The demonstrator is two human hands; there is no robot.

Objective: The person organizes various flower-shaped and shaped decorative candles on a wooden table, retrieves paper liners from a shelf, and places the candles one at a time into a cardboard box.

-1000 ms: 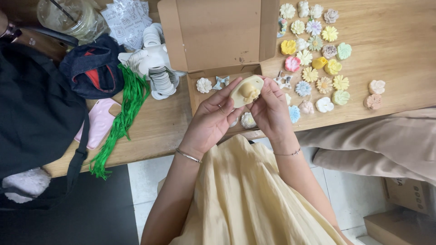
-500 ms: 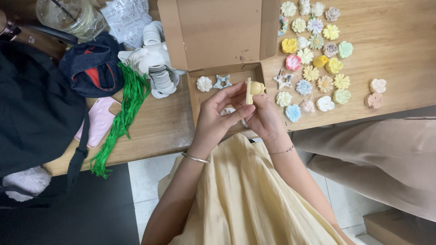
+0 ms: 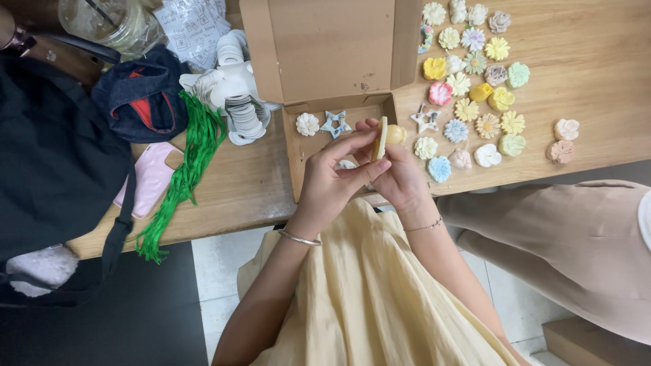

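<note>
Currently we pinch a pale yellow disc [image 3: 382,137] edge-on between left hand [image 3: 332,177] and right hand [image 3: 400,177] over the open cardboard box [image 3: 325,61], apparently with a yellow piece [image 3: 395,133] touching it.

This looks like a small craft workspace, the sort where handmade decorative pieces get packed; a bare wooden table [image 3: 583,41] carries rows of small moulded flower shapes [image 3: 475,68] in pastel yellow, pink, blue and green, with star-shaped ones among them; an open cardboard box [image 3: 325,47] sits at the table's edge with a few pieces inside; a bundle of green raffia-like strands [image 3: 186,159], a stack of white paper cut-outs [image 3: 234,102] and a dark bag [image 3: 47,149] crowd the left end; pale floor tiles [image 3: 217,285] show below.
</note>
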